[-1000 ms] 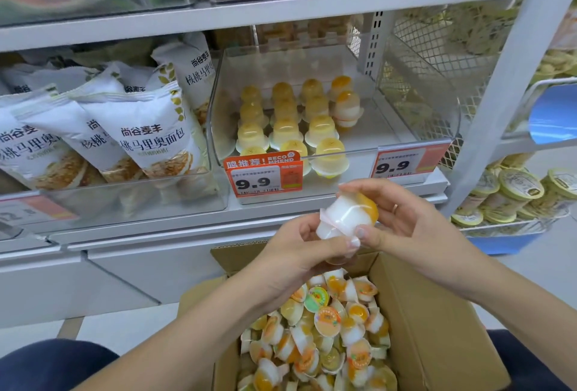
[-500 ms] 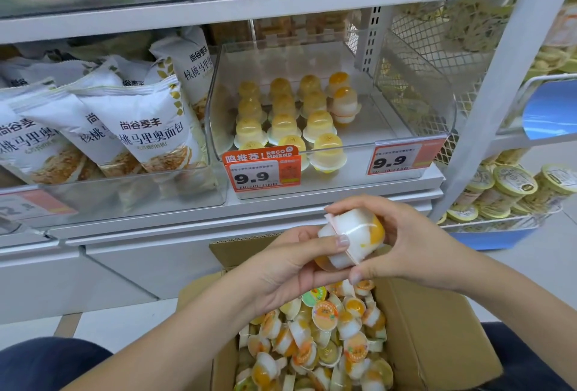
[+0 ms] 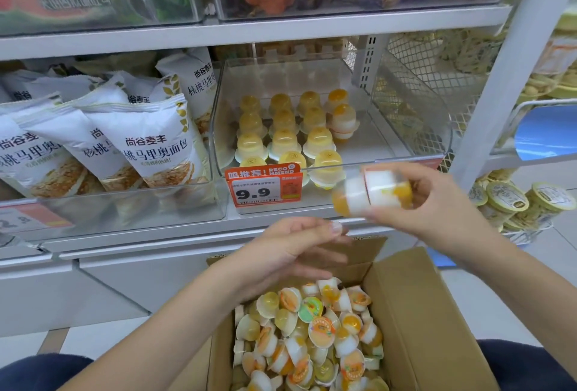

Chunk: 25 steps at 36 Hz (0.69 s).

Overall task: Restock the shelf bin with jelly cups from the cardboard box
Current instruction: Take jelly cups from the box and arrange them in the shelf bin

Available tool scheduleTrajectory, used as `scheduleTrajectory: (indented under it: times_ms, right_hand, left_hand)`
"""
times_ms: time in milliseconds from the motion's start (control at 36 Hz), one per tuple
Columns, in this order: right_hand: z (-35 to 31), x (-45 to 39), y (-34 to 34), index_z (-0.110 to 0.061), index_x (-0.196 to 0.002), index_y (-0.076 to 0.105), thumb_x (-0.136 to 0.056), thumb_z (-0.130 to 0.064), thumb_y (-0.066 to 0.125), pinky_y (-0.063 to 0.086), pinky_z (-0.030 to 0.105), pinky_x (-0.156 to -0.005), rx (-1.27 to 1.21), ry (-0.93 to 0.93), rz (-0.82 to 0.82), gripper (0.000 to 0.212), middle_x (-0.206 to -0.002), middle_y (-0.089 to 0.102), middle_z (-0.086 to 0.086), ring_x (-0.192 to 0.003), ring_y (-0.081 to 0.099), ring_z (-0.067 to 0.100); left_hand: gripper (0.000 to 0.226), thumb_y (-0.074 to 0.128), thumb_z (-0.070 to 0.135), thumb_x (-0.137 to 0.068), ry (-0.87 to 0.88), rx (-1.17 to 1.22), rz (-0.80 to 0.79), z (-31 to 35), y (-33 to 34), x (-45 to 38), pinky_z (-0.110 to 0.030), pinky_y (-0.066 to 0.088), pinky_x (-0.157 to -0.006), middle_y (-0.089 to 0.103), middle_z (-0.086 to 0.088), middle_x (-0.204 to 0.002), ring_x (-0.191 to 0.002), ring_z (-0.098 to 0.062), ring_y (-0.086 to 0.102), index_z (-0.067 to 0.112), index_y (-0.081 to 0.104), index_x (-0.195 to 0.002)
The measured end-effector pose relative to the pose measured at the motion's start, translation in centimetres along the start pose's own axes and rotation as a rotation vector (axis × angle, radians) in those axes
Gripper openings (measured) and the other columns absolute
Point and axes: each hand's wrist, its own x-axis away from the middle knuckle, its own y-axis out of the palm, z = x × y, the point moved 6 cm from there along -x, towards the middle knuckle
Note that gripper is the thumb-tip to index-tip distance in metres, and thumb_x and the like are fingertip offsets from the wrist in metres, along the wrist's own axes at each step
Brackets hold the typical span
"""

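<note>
The shelf (image 3: 249,31) fills the far scene. On it the clear bin (image 3: 412,115) holds rows of jelly cups (image 3: 282,128) standing dome up in its left half, with one double stack (image 3: 343,120) at the right end of the rows. A price tag (image 3: 263,189) reading 9.9 hangs on the bin's front. Left of the bin lie white bread bags (image 3: 150,140).

Near, at bottom centre, the open box (image 3: 415,312) is heaped with loose cups (image 3: 312,328).

The left forearm comes up from the lower left; the left hand (image 3: 293,250) hovers above the box's far edge, palm turned right, fingers straight and loosely spread, holding nothing.

The right arm reaches in from the lower right. The right hand (image 3: 437,203) is raised just in front of the bin's front wall, thumb below and fingers curled over the top, gripping a pair of cups (image 3: 371,192) joined rim to rim and lying sideways, blurred.
</note>
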Motion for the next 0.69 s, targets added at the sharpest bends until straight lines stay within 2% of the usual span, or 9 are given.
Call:
scheduleTrajectory:
  times_ms: [83,139,194,278,389,472,583,694]
  right_hand:
    - [-2.4,-3.2,-3.7,-0.031,-0.096,0.068,-0.053,-0.037,0.083,0.051,0.016,-0.065,0.072,-0.022,0.195,0.046,-0.086,0.071,-0.007,-0.074,0.064,0.005]
    - [-3.4,-6.1,-5.3,-0.030,-0.100,0.066,-0.060,-0.034,0.086,0.046,0.014,-0.067,0.317,-0.020,0.236,0.044,-0.088,0.065,-0.013,-0.074,0.058,0.000]
    - [-3.3,-9.5,-5.8,-0.025,-0.103,0.064,-0.065,-0.035,0.085,0.042,0.017,-0.066,0.567,0.008,0.206,0.045,-0.088,0.062,-0.010,-0.077,0.057,0.004]
    - [-0.5,-13.8,-5.1,-0.017,-0.104,0.064,-0.062,-0.041,0.085,0.041,0.026,-0.071,0.816,0.105,0.082,0.053,-0.099,0.064,0.001,-0.091,0.059,0.019]
    - [3.6,-16.3,-3.4,-0.016,-0.104,0.068,-0.061,-0.038,0.086,0.041,0.025,-0.071,0.912,0.140,-0.066,0.052,-0.099,0.067,0.001,-0.092,0.061,0.018]
    - [4.8,-17.0,-2.6,-0.015,-0.107,0.066,-0.063,-0.033,0.085,0.042,0.026,-0.074,0.918,0.129,-0.081,0.052,-0.102,0.066,0.002,-0.093,0.058,0.019]
    - [6.6,-17.0,-1.9,-0.015,-0.107,0.067,-0.063,-0.033,0.084,0.044,0.027,-0.075,0.928,0.142,-0.101,0.050,-0.105,0.067,0.004,-0.093,0.058,0.020]
    - [6.8,-16.9,-1.8,-0.015,-0.114,0.063,-0.065,-0.030,0.084,0.039,0.026,-0.075,0.907,0.131,-0.115,0.055,-0.108,0.065,0.004,-0.092,0.053,0.018]
  left_hand:
    - [0.027,0.068,0.034,-0.082,0.110,-0.294,0.348,2.1,-3.4,-0.2,-0.027,0.057,-0.079,0.070,0.001,-0.103,-0.093,-0.010,0.067,0.018,0.066,-0.105]
    - [0.017,0.071,0.029,-0.082,0.181,-0.401,0.545,3.1,-5.4,0.0,-0.017,0.050,-0.068,0.069,0.006,-0.094,-0.085,-0.006,0.064,0.021,0.067,-0.096]
    - [0.006,0.068,0.026,-0.083,0.200,-0.541,0.683,3.5,-6.6,0.2,-0.015,0.043,-0.067,0.068,0.013,-0.088,-0.084,-0.004,0.062,0.025,0.070,-0.089]
    - [0.015,0.064,0.021,-0.084,0.179,-0.692,0.713,3.5,-6.6,0.2,-0.016,0.040,-0.075,0.064,0.016,-0.094,-0.091,-0.003,0.059,0.024,0.068,-0.098]
    - [0.021,0.062,0.019,-0.084,0.189,-0.754,0.715,3.7,-6.6,0.2,-0.014,0.038,-0.080,0.063,0.015,-0.099,-0.095,-0.001,0.056,0.022,0.068,-0.105]
    - [0.019,0.061,0.019,-0.084,0.209,-0.720,0.734,3.7,-7.2,0.1,-0.018,0.046,-0.082,0.067,0.015,-0.094,-0.090,0.001,0.059,0.022,0.072,-0.099]
    - [0.019,0.060,0.018,-0.085,0.237,-0.784,0.757,3.7,-7.3,0.1,-0.017,0.045,-0.080,0.067,0.015,-0.094,-0.090,-0.001,0.059,0.026,0.071,-0.098]
    - [0.024,0.058,0.014,-0.084,0.254,-0.852,0.775,3.3,-7.2,0.2,-0.030,0.051,-0.084,0.068,0.012,-0.097,-0.094,-0.008,0.061,0.026,0.068,-0.102]
